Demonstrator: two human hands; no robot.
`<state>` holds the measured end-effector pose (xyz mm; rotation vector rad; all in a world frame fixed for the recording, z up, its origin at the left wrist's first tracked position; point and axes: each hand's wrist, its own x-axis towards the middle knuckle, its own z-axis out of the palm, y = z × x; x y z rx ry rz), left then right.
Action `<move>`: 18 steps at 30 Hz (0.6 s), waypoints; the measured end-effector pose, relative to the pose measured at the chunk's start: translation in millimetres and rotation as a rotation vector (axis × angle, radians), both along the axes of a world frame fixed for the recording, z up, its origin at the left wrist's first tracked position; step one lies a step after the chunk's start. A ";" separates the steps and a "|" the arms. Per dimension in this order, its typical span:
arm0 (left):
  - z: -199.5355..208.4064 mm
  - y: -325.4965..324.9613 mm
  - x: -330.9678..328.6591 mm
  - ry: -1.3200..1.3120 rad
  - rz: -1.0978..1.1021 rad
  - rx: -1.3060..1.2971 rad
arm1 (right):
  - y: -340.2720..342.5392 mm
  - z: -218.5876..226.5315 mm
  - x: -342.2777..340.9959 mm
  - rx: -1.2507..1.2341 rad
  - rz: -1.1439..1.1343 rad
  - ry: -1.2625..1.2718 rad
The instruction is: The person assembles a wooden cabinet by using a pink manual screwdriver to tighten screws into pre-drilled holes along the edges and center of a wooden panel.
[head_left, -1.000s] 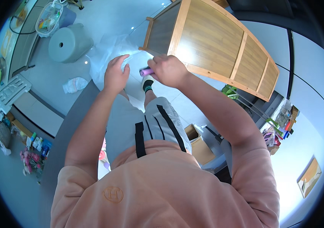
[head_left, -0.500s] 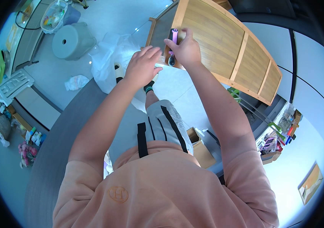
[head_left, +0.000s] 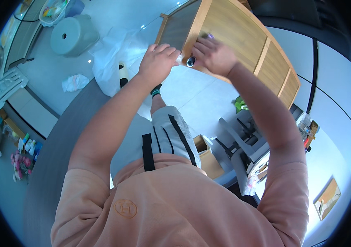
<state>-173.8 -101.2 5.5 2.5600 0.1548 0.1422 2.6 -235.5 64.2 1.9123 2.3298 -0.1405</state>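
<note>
My right hand [head_left: 214, 57] is wrapped over a slim purple-and-black tool at the near corner of a light wooden framed cabinet [head_left: 231, 24]. The round dark end of this purple-and-black tool [head_left: 190, 61] sticks out past my fingers, and a bit of purple shows beyond the knuckles. Its middle is hidden under the hand. Just to the left, at the same corner post, my left hand [head_left: 157, 61] has its fingers curled. A small whitish piece [head_left: 179, 59] shows at its fingertips, too small to name.
A clear plastic bag [head_left: 111, 57] lies on the floor left of the cabinet, near my feet. Beyond it stand a grey-green round stool [head_left: 74, 36] and a bin [head_left: 54, 12]. A crumpled white bundle [head_left: 75, 83] lies nearer. An open cardboard box [head_left: 210, 162] sits right of my legs.
My right hand has turned and closed over the tool, covering most of it. My left hand has moved slightly right to the cabinet's corner, its fingers now more curled. The view has shifted a little.
</note>
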 end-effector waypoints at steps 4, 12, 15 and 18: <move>-2.3 -8.0 1.6 0.063 -0.008 -0.012 | -31.1 -7.4 -51.7 -0.217 -0.531 0.098; -7.6 -10.4 8.2 0.034 -0.017 0.006 | 3.7 -9.8 -116.0 -0.242 -1.460 0.310; -8.6 -8.2 7.1 0.038 -0.025 -0.015 | -26.5 -9.8 -80.8 -0.079 -0.798 0.132; -9.6 -8.6 7.5 0.010 -0.028 -0.031 | -28.9 -6.1 -45.8 -0.121 -0.462 0.071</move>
